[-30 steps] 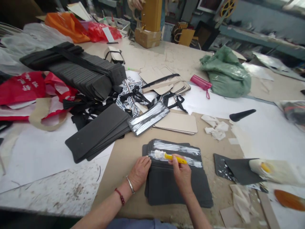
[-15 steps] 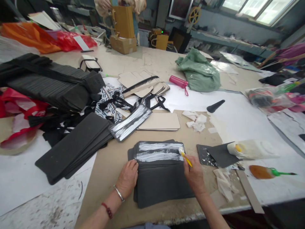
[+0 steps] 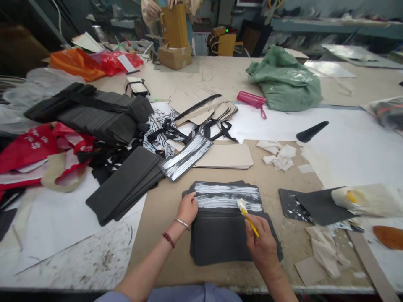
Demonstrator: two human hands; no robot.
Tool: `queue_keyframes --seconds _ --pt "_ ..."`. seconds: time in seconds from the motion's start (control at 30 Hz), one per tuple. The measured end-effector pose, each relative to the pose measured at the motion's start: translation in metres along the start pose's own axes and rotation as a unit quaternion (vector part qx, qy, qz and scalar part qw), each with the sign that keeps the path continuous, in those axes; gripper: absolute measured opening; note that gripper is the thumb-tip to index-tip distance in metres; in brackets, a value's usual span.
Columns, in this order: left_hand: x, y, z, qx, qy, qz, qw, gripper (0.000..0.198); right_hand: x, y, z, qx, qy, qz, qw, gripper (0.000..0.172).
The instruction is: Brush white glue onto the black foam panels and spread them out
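Observation:
My right hand (image 3: 262,241) is closed round a yellow-handled brush (image 3: 252,224). White paste covers its tip, which touches the right part of a black panel (image 3: 225,196) streaked lengthwise with white. At that panel's left end, my left hand (image 3: 188,207) pinches the edge. The streaked panel lies on a stack of similar panels, their edges showing beneath it. Directly in front of it lies another stack of plain black panels (image 3: 223,239). Beyond my left hand, a second white-streaked panel (image 3: 185,157) leans across a fanned pile of dark panels (image 3: 126,180).
To the right, an open container of white paste (image 3: 354,197) lies on its side by dark scraps (image 3: 324,205). Crumpled tissue (image 3: 278,155), beige boards (image 3: 225,156) and a bundled dark stack (image 3: 100,111) lie around. Across the table, another person's hands (image 3: 153,8) touch a tan bag (image 3: 174,26).
The brush has moved from the right end of the streaked panel leftwards along it. My left hand has shifted up onto the panel's left end. The head view has turned left.

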State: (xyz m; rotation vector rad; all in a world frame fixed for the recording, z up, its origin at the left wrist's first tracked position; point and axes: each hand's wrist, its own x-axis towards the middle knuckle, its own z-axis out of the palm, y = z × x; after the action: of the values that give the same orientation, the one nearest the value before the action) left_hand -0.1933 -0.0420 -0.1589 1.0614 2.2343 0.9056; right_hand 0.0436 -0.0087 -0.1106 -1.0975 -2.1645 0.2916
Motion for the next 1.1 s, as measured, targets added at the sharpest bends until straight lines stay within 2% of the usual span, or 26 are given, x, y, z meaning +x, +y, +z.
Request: queue_keyframes --seconds 0.23,0.47,0.63,0.73,0.93,1.0,1.1 --pt "0.018 0.003 -0.005 0.019 0.033 -0.053 0.998 0.037 -0.006 0.008 0.001 -0.014 0.003 -0.006 1.000 0.020" --pt "0.040 0.011 -0.010 -0.003 0.000 -0.030 1.000 0.038 -0.005 0.008 0.003 -0.007 0.010 -0.008 1.000 0.021" --pt "0.041 0.012 -0.017 -0.057 -0.007 -0.020 0.998 0.026 -0.006 0.005 0.003 0.002 0.006 0.011 1.000 0.020" --pt "0.037 0.011 -0.024 -0.115 -0.045 -0.040 0.992 0.021 -0.008 0.006 0.003 0.006 0.006 0.021 1.000 0.020" --pt "0.024 0.004 -0.035 -0.230 -0.188 -0.102 0.949 0.034 -0.007 0.004 0.000 0.011 0.003 0.028 1.000 0.020" --pt "0.020 0.001 -0.034 -0.245 -0.198 -0.112 0.942 0.032 -0.004 -0.007 0.000 0.023 0.007 0.035 0.999 0.019" --pt "0.017 -0.002 -0.030 -0.253 -0.180 -0.121 0.943 0.030 -0.001 -0.033 0.005 0.091 -0.003 0.071 0.993 0.019"
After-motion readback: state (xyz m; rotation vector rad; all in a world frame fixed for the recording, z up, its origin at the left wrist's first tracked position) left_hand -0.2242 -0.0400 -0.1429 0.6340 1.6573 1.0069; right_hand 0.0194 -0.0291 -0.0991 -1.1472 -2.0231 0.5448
